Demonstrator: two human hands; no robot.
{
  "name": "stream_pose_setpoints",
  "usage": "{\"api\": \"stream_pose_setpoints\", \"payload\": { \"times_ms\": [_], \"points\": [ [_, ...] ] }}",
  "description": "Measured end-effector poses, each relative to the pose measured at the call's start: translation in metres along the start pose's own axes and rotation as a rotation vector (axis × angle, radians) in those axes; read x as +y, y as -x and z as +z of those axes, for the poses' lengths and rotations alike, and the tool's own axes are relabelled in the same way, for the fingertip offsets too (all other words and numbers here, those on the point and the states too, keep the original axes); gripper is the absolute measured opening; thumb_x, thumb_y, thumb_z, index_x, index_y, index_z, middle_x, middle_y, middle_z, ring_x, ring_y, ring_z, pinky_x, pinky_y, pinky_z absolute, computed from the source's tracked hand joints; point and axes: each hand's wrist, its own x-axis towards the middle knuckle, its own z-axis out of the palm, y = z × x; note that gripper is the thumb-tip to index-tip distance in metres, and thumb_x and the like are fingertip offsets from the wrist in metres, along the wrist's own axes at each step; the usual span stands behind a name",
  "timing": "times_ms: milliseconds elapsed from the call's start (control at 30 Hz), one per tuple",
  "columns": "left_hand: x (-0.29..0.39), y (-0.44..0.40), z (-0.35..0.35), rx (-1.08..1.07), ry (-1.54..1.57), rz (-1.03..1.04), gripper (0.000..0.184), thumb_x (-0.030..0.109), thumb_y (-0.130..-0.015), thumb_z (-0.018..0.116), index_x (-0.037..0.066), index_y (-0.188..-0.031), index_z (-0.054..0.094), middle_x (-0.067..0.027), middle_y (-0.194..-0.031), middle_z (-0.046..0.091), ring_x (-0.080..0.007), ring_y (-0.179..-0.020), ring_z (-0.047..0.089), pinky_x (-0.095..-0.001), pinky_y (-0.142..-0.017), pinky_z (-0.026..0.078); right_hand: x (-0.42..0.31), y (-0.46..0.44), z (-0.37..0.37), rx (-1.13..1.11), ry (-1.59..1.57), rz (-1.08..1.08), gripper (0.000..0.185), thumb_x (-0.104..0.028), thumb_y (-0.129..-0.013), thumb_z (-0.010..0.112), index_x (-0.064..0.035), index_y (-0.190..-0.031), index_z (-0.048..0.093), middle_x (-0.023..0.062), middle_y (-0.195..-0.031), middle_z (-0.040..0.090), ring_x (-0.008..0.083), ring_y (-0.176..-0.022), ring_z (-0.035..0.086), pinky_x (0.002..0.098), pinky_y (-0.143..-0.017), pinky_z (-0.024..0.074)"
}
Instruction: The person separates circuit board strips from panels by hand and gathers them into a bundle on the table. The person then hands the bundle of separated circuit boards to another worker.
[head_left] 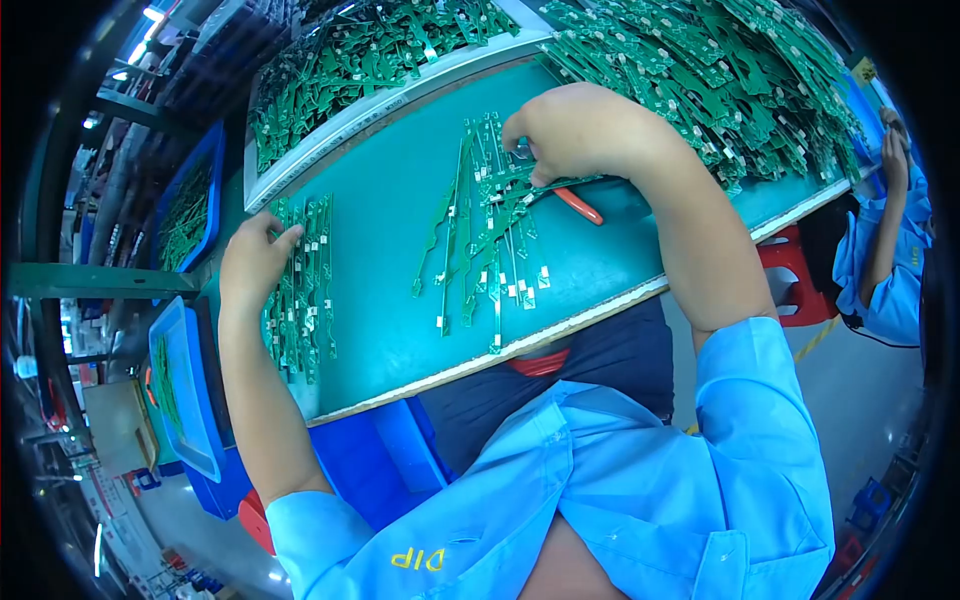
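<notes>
The left hand point(262, 255), fingers curled, is touching the row of green circuit boards point(310, 290) at the table's left. The right hand point(575, 135), partly closed, is reaching over the loose circuit-board pile point(490, 220); its grip is unclear.

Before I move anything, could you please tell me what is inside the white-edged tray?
The white-edged tray holds a heap of green circuit boards, overlapping one another. They cover its bottom, so that surface and anything beneath the upper boards cannot be seen.
</notes>
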Motion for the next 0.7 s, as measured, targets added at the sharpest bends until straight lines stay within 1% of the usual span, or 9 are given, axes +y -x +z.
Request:
{"api": "stream_pose_setpoints", "payload": {
  "times_ms": [100,133,200,267,333,467,567,633,700],
  "points": [
    [0.029,0.011,-0.001,0.159,0.369,0.066,0.025,0.025,-0.083,0.065,0.001,-0.089,0.062,-0.0135,-0.079,0.063,-0.0213,-0.07,0.061,-0.033,-0.063,0.046,0.0,0.001,-0.002,-0.006,-0.013,-0.041,0.035,-0.017,-0.071,0.072,-0.0108,-0.104,0.066,0.0076,-0.083,0.066,0.0263,-0.081,0.064,0.038,-0.072,0.0496],
    [0.052,0.02,-0.003,0.034,0.628,0.058,0.027,0.027,-0.084,0.065,0.001,-0.091,0.063,-0.0139,-0.082,0.065,-0.0229,-0.074,0.062,-0.0337,-0.066,0.048,-0.001,0.003,-0.003,0.004,-0.022,-0.043,0.032,-0.016,-0.072,0.07,-0.0106,-0.103,0.067,0.008,-0.082,0.066,0.0267,-0.08,0.064,0.038,-0.072,0.0497],
    [0.086,0.035,0.006,-0.063,0.589,0.209,0.034,0.031,-0.082,0.066,0.001,-0.099,0.062,-0.0148,-0.082,0.064,-0.0242,-0.075,0.063,-0.0338,-0.068,0.049,-0.004,0.007,-0.005,0.032,-0.021,-0.055,0.027,-0.016,-0.074,0.067,-0.0103,-0.101,0.068,0.0088,-0.08,0.066,0.0275,-0.08,0.064,0.0385,-0.073,0.0498],
    [0.118,0.048,0.005,-0.179,0.556,0.208,0.04,0.031,-0.082,0.066,0.0,-0.106,0.059,-0.0148,-0.081,0.064,-0.0254,-0.074,0.062,-0.0354,-0.066,0.048,-0.006,0.011,-0.007,0.075,-0.007,-0.068,0.024,-0.016,-0.077,0.065,-0.01,-0.099,0.068,0.0096,-0.079,0.066,0.0283,-0.079,0.064,0.0393,-0.073,0.0497],
    [0.136,0.055,0.004,-0.268,0.532,0.196,0.034,0.022,-0.084,0.066,-0.003,-0.107,0.058,-0.0095,-0.08,0.061,-0.0163,-0.073,0.058,-0.0293,-0.066,0.047,-0.01,0.013,-0.011,0.116,0.016,-0.04,0.024,-0.016,-0.078,0.063,-0.0103,-0.101,0.068,0.01,-0.082,0.065,0.0289,-0.081,0.063,0.0403,-0.074,0.0494],
    [0.148,0.059,0.002,-0.297,0.632,0.249,0.035,0.019,-0.084,0.065,-0.003,-0.111,0.057,-0.0092,-0.08,0.061,-0.0154,-0.072,0.057,-0.0292,-0.066,0.047,-0.01,0.007,-0.006,0.369,0.013,-0.05,0.027,-0.013,-0.079,0.059,-0.0148,-0.104,0.068,0.0116,-0.086,0.067,0.0268,-0.082,0.065,0.0384,-0.072,0.0521],
    [0.15,0.057,0.002,-0.333,0.687,0.268,0.036,0.019,-0.085,0.064,-0.003,-0.112,0.056,-0.0097,-0.079,0.061,-0.0156,-0.071,0.058,-0.0297,-0.065,0.047,-0.009,0.006,-0.003,0.601,-0.025,-0.173,0.023,-0.015,-0.081,0.058,-0.0142,-0.102,0.068,0.0119,-0.086,0.066,0.0275,-0.082,0.065,0.0386,-0.071,0.0519],
    [0.149,0.054,0.004,-0.327,0.725,0.289,0.036,0.02,-0.085,0.064,-0.003,-0.111,0.056,-0.0108,-0.078,0.063,-0.0173,-0.067,0.061,-0.0312,-0.062,0.048,-0.011,0.006,-0.005,0.595,-0.091,-0.196,0.021,-0.015,-0.083,0.058,-0.014,-0.101,0.068,0.0124,-0.089,0.065,0.0287,-0.083,0.064,0.0399,-0.071,0.0515],
    [0.147,0.052,0.007,-0.405,0.881,0.331,0.035,0.019,-0.085,0.063,-0.002,-0.112,0.056,-0.0099,-0.08,0.063,-0.0154,-0.07,0.06,-0.0302,-0.064,0.048,-0.012,0.005,-0.004,0.625,-0.109,-0.205,0.021,-0.017,-0.083,0.059,-0.0121,-0.102,0.067,0.0118,-0.088,0.064,0.0279,-0.081,0.064,0.0387,-0.069,0.0511]
  ]
}}
